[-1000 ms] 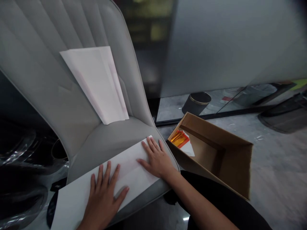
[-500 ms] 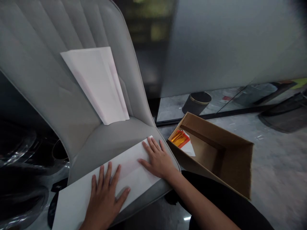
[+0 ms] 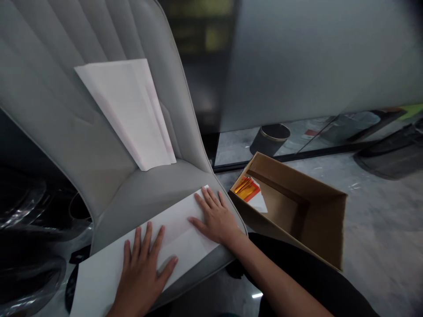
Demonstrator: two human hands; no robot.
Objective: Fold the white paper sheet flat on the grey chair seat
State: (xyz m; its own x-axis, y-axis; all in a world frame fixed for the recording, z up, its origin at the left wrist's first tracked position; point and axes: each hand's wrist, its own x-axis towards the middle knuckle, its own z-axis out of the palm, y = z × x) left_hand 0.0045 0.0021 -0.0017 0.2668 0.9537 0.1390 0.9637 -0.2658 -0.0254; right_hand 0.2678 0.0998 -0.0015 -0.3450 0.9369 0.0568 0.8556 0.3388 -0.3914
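My left hand [image 3: 142,270] and my right hand [image 3: 216,220] lie flat, fingers spread, on the long white paper [image 3: 176,237], which rests across the seat of the chair [image 3: 161,187]. I think the paper could slide or crease if I press unevenly. Its left end goes beyond the chair's edge, so a push there may bend it down.
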